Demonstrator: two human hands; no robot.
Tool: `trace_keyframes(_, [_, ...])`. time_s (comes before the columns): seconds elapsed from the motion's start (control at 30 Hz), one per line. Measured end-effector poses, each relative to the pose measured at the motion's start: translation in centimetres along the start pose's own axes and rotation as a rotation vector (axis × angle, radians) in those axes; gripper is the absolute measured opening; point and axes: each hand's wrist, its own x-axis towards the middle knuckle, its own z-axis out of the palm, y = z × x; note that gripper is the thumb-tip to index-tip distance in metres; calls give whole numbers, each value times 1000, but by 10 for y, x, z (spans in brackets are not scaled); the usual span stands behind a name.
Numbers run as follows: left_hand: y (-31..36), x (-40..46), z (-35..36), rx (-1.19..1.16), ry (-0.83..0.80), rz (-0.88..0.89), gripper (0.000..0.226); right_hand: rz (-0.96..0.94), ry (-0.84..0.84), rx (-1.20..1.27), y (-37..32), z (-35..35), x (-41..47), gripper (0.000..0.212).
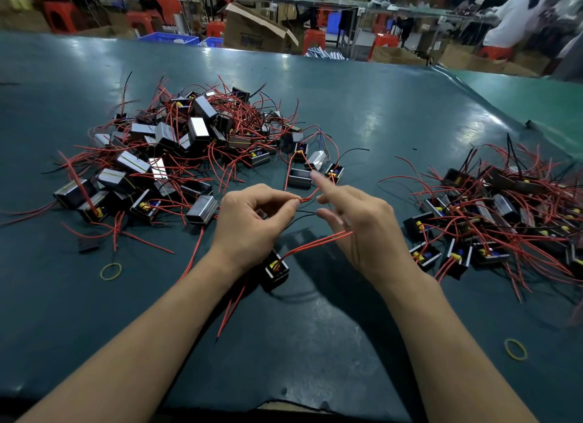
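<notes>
A small black box (pixel 276 270) with a yellow part inside lies on the green table (pixel 362 113) below my hands. Red wires (pixel 315 242) run from it up to my hands. My left hand (pixel 252 224) pinches a red wire end between thumb and forefinger. My right hand (pixel 359 227) is beside it with the forefinger stretched out; the red wires pass under its fingers, and a thin black wire (pixel 304 214) runs between the two hands.
A big heap of black boxes with red wires (pixel 176 148) lies at the left and middle. A second heap (pixel 492 230) lies at the right. Two yellow rubber bands (pixel 111 271) (pixel 515 349) lie on the table. Cardboard boxes and red stools stand beyond the far edge.
</notes>
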Motion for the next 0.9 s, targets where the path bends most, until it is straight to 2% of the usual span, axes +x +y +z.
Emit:
trace_keyframes(0.13, [0, -1, -1, -5, -62, 19, 8, -57, 61, 60, 0, 0, 2, 13])
trace_keyframes(0.27, [2, -2, -1, -33, -89, 42, 7, 60, 47, 134, -3, -1, 4, 19])
trace_keyframes(0.33, [3, -2, -1, -38, -82, 55, 7, 292, 12, 307, -11, 1, 4, 27])
trace_keyframes(0.47, [5, -3, -1, -46, -76, 87, 6, 949, -113, 1056, -23, -2, 12, 34])
trace_keyframes(0.57, [6, -4, 2, -31, -88, 108, 6, 1207, -156, 1393, -24, -6, 16, 32])
trace_keyframes(0.67, [3, -4, 3, -13, -102, 53, 7, 1184, -85, 1304, -21, -5, 18, 32])
trace_keyframes(0.73, [-1, -2, 3, 5, -44, 16, 9, 1142, -20, 1243, -18, -7, 18, 32])
trace_keyframes(0.83, [-7, 5, -2, 19, 77, -110, 10, 1182, 115, 1237, -9, -19, 18, 29])
trace_keyframes(0.9, [-12, 8, -4, 54, 73, -203, 10, 1224, 237, 1116, -3, -25, 16, 20])
